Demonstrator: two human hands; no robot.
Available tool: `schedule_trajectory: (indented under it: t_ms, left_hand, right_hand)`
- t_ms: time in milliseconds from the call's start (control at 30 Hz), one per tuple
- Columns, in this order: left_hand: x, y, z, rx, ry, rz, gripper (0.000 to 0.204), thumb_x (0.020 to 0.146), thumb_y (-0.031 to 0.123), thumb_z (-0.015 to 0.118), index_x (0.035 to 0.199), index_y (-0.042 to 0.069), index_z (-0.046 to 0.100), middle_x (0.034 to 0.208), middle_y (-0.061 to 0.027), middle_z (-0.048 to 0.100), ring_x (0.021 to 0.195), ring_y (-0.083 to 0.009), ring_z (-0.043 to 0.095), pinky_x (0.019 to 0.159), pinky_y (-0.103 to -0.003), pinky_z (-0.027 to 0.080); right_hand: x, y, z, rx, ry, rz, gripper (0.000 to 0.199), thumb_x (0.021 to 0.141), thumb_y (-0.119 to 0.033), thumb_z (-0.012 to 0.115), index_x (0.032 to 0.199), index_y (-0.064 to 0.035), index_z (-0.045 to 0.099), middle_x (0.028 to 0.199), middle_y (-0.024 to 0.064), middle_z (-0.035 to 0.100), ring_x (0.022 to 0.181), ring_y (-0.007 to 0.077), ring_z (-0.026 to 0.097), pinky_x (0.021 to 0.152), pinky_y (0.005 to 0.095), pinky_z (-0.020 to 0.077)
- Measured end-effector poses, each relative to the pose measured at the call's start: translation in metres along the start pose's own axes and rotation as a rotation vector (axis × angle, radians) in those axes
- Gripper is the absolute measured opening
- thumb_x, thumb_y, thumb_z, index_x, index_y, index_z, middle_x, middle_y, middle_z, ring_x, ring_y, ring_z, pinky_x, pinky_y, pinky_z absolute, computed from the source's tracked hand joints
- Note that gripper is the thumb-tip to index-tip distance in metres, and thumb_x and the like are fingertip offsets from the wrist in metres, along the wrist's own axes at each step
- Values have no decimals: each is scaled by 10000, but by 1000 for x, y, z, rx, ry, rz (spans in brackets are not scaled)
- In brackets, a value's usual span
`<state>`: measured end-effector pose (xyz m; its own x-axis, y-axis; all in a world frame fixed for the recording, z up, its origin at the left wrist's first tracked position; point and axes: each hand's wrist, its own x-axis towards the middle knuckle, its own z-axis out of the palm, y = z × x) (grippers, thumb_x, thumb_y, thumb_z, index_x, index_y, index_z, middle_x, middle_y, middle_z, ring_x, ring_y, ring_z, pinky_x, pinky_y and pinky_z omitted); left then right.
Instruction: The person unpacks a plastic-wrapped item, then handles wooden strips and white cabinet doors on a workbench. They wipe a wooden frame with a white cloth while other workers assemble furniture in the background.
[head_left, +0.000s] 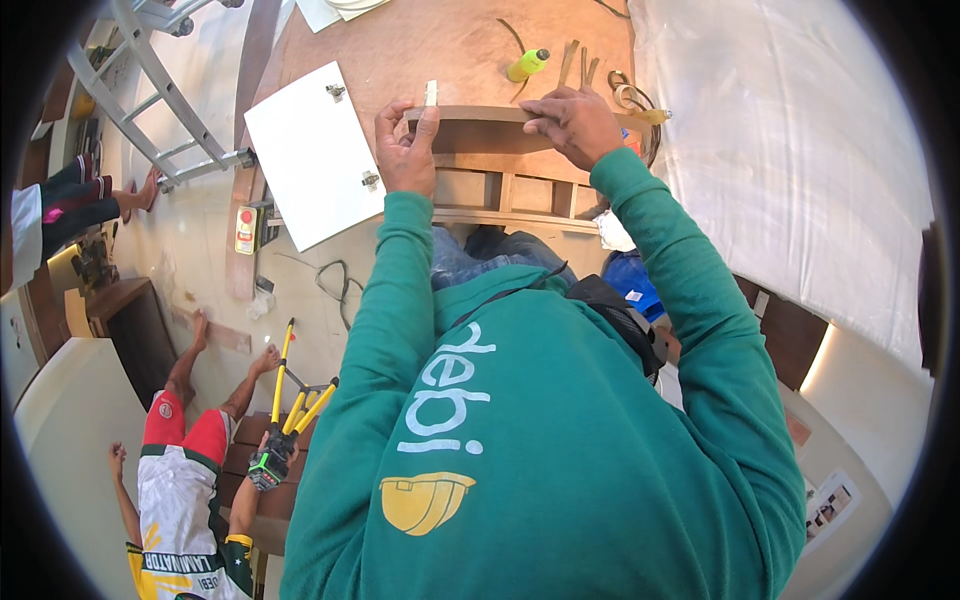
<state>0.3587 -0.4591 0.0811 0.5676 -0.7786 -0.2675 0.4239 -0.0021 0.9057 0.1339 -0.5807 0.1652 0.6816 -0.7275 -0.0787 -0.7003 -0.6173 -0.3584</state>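
Both my arms, in green sleeves, reach forward to a brown wooden panel (480, 118) that stands on edge on a wooden frame (500, 190). My left hand (405, 150) grips the panel's left end, with its fingertips beside a small white strip (431, 92) sticking up from the top edge. My right hand (572, 122) has its fingers curled over the panel's top edge further right. Whether the left fingers pinch the white strip I cannot tell.
A white cabinet door (315, 155) with hinges lies at the left, and a metal ladder (160, 90) beyond it. A yellow-green bottle (527, 64) and wood strips (578, 66) lie on the board behind. Clear plastic sheeting (780, 150) covers the right. Another person (190, 470) lies on the floor by a yellow tripod (295, 400).
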Motion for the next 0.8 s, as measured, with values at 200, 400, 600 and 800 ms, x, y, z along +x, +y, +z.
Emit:
schedule_trajectory:
  t_ms: [200,400,600,800]
  left_hand:
    - [1,-2,0,70,-8,10,435,958,207,824,1303,108,578,1387,-137,537,963,-173,644,822,-300,539]
    - [3,-10,-3,47,-14,21,400,945,234,851,1240,119,607,1206,-29,587,950,-132,629,809,-272,508]
    - [5,-5,0,48,10,-12,404,950,232,845,1249,115,600,1189,-31,602,922,-143,644,814,-278,515]
    - [9,-8,-5,85,-20,-11,419,964,218,822,1278,145,554,1178,-36,586,938,-185,646,826,-332,542]
  right_hand:
    - [-17,24,-2,-7,37,-2,319,931,-340,767,1231,-239,808,1096,41,769,1041,285,675,939,423,547]
    - [-32,45,-4,10,87,6,309,920,-353,770,1198,-228,821,1106,18,775,1043,276,667,972,416,492]
    - [-35,54,-2,23,100,48,299,905,-339,791,1189,-256,826,1092,12,764,1057,267,655,973,415,487]
    - [-38,59,-4,23,88,56,304,903,-346,793,1200,-285,821,1075,7,742,1074,262,644,972,421,493]
